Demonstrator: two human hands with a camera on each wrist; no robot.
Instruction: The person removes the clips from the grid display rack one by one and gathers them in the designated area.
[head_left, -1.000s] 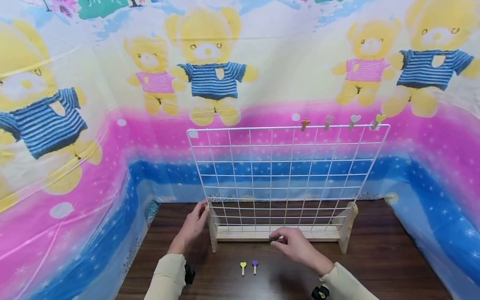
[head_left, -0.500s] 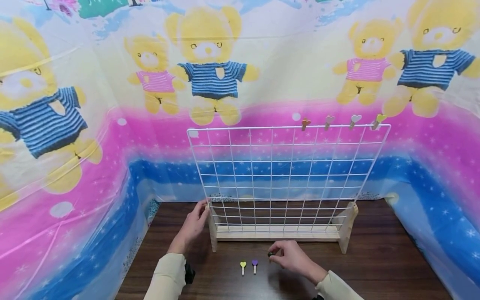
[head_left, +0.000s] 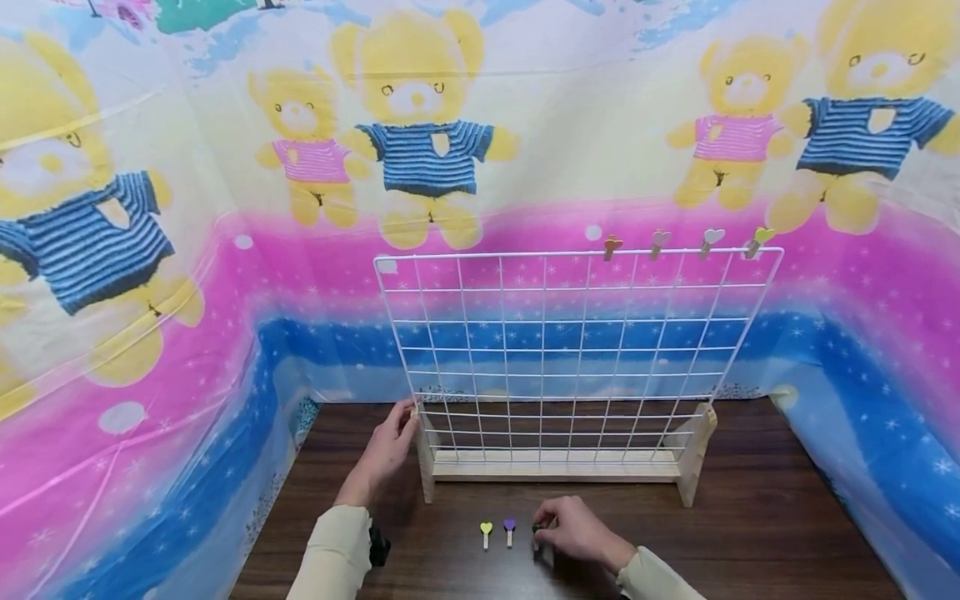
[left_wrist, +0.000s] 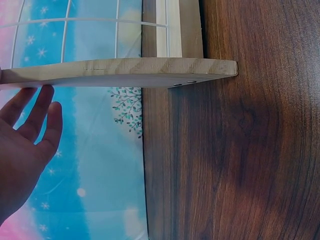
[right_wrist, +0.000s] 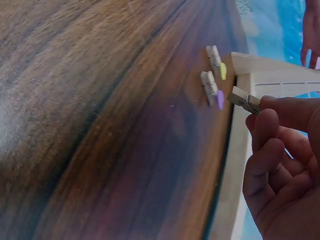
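Note:
In the head view my right hand [head_left: 576, 529] pinches a small wooden clothespin [right_wrist: 241, 98] between thumb and fingertips, low over the table. A dark green spot shows on it in the head view; the fingers hide its upper end. Just left of it lie a yellow heart clothespin [head_left: 486, 532] and a purple heart clothespin [head_left: 510, 531], side by side. My left hand [head_left: 387, 447] touches the wooden upright at the left end of the white wire grid rack [head_left: 543, 321]. In the left wrist view its extended fingers [left_wrist: 37, 112] rest against the upright's outer face.
Several heart clothespins, among them an orange one [head_left: 612, 247] and a yellow one [head_left: 759, 242], sit on the grid's top wire toward the right. A wooden crossbar [head_left: 555, 473] joins the uprights. Behind the dark wooden table [head_left: 757, 517] hangs a bear-print cloth [head_left: 585, 158].
My right hand has come down and toward me from the crossbar, bringing the clothespin beside the two on the table. My left hand has stayed at the upright.

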